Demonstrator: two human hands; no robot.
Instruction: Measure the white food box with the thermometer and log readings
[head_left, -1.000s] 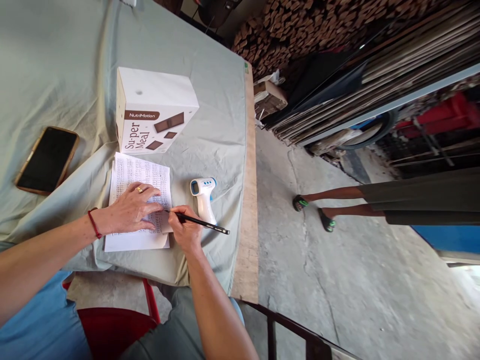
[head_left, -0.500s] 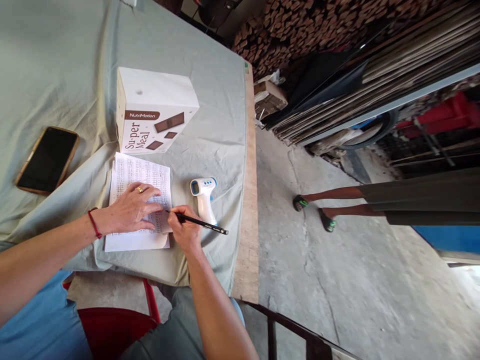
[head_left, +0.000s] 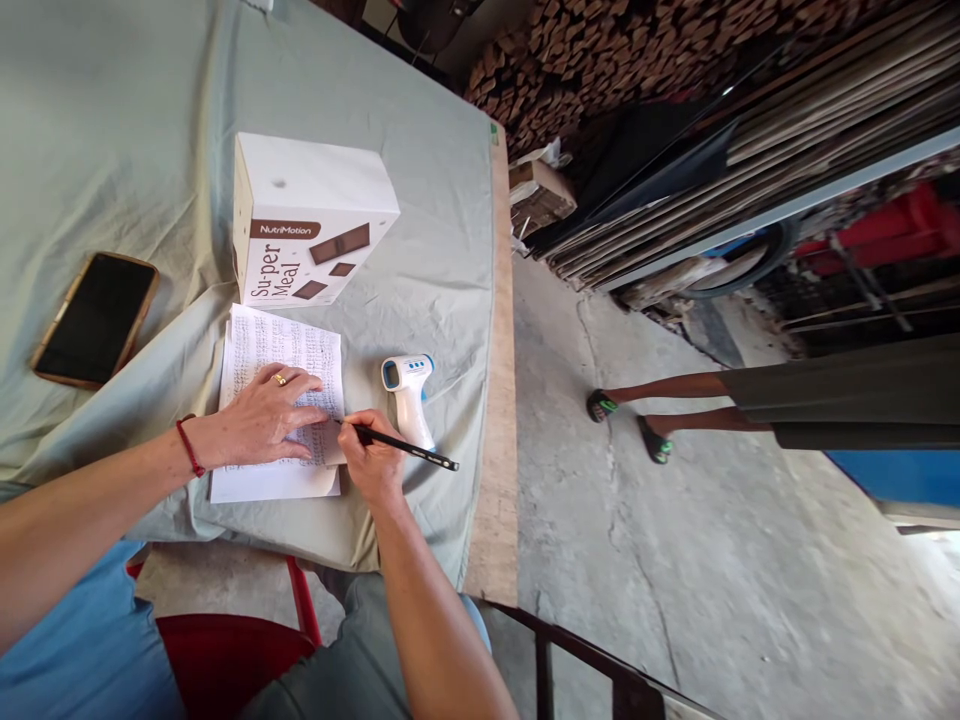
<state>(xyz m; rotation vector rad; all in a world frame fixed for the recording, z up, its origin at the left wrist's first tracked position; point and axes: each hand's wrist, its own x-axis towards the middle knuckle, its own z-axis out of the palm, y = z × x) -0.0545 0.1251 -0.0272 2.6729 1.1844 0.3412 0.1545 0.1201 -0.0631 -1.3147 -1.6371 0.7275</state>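
My left hand lies flat with fingers spread on a sheet of paper covered in rows of handwriting. My right hand grips a black pencil whose tip meets the paper's right edge, close to my left fingertips. The pencil's back end slants out to the right. Just beyond my right hand lies a white and blue infrared thermometer. Above the paper stands a white NutriMotion box with brown print.
A dark-screened phone rests at the left on the grey-green tablecloth. The bare wooden table edge runs down the right side. Beyond it, a person's legs stand on the concrete floor. A red stool is below.
The pencil and my right hand have shifted very slightly to the right. My left hand and the other things look unchanged.
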